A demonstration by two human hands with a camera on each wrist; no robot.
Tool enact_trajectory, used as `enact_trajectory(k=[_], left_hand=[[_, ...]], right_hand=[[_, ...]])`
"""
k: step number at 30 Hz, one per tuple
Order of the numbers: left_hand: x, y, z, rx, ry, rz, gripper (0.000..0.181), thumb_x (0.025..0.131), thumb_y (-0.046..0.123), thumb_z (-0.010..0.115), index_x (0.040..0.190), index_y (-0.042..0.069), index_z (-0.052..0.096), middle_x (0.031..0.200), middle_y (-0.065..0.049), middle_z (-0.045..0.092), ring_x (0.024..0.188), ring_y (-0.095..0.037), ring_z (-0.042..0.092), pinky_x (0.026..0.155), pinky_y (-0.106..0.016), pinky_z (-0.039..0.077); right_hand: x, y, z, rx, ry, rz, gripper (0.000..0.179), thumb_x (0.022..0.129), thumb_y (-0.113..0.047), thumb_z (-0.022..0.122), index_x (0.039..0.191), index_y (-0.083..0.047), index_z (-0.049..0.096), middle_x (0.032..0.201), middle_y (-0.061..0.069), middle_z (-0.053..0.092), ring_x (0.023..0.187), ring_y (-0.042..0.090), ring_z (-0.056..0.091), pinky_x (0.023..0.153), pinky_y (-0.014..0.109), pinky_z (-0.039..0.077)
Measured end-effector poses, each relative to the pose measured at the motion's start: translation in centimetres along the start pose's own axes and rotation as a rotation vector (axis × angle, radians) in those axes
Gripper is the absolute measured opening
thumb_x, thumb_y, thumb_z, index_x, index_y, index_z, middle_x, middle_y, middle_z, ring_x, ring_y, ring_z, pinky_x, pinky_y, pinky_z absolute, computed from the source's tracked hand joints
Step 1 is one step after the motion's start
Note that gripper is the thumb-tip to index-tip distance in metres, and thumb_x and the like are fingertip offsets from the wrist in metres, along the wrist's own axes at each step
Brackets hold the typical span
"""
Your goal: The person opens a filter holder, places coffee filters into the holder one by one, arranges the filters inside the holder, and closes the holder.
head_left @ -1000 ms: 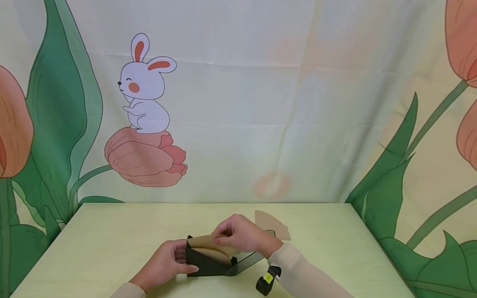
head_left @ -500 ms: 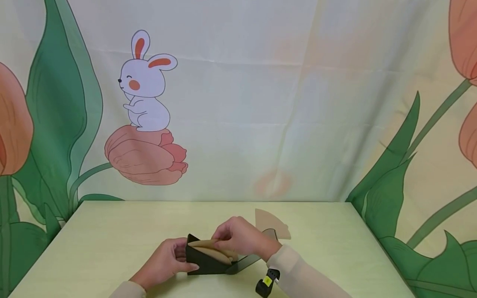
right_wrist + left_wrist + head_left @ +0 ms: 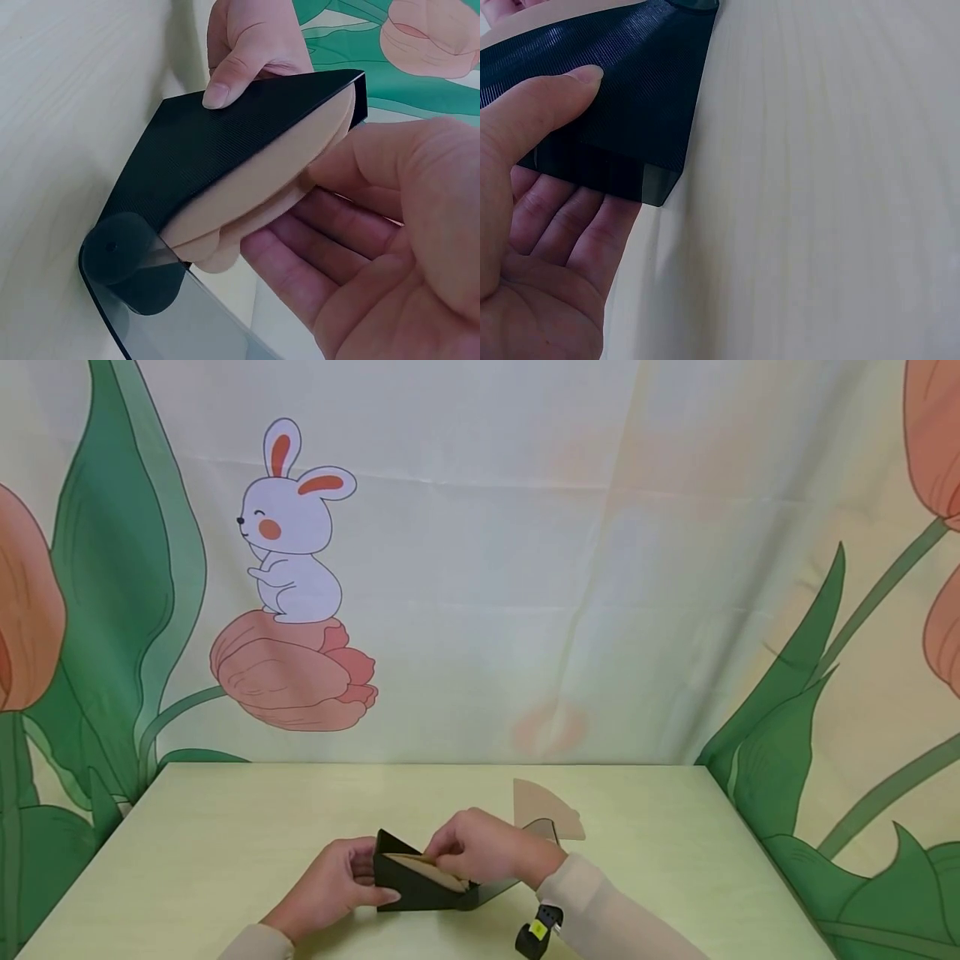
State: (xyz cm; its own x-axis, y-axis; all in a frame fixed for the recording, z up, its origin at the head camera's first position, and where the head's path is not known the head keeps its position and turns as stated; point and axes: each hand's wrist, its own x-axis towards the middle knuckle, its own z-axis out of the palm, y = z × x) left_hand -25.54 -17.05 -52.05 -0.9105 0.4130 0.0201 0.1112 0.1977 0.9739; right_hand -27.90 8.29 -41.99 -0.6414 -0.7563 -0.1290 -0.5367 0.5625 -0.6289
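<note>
From my station I am seeing the left hand (image 3: pixel 333 885) clamping one finely ribbed black plastic wedge-shaped case (image 3: pixel 172 161), its thumb lying along the ribbed face and its fingers reaching behind. The case is sitting between the two hands, its slanted mouth facing the right hand (image 3: pixel 487 850), which is pinching the tan fan-shaped paper sheets (image 3: pixel 277 169) between thumb and fingers at that mouth. I am counting at least two layers there, their edges bowing and two small rounded tabs showing near the right fingers. One smoky see-through plastic lid (image 3: pixel 176 330) is slanting away from the case, passing behind the right wrist. Beyond that hand, one loose tan fan-shaped sheet (image 3: pixel 542 803) is lying on the pale wood-grain table (image 3: pixel 637 860). Beneath the right wrist, one black strapped device (image 3: pixel 529 946) is showing one yellow label (image 3: pixel 537 930), its print too small for me to read.
</note>
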Motion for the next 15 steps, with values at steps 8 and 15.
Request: enact_trajectory(k=[8,15], left_hand=[[0.00,-0.11,-0.08,-0.003,-0.002,0.008,0.051,0.079,0.015,0.090,0.123,0.002,0.068,0.115,-0.012,0.076,0.101,-0.019,0.074,0.088,-0.026,0.060],[0.04,-0.13,-0.13,0.002,-0.002,0.009,0.051,0.079,0.015,0.090,0.124,0.002,0.068,0.116,-0.012,0.076,0.103,-0.020,0.074,0.087,-0.026,0.060]], right_hand=[[-0.06,-0.28,0.07,0.009,-0.052,-0.014,0.023,0.094,0.001,0.063,0.109,-0.006,0.080,0.095,0.004,0.080,0.075,-0.005,0.065,0.074,0.012,0.053],[0.03,-0.16,0.21,-0.022,-0.052,-0.052,0.017,0.095,-0.004,0.066,0.104,-0.006,0.081,0.091,0.003,0.080,0.070,-0.006,0.064,0.070,0.011,0.053]])
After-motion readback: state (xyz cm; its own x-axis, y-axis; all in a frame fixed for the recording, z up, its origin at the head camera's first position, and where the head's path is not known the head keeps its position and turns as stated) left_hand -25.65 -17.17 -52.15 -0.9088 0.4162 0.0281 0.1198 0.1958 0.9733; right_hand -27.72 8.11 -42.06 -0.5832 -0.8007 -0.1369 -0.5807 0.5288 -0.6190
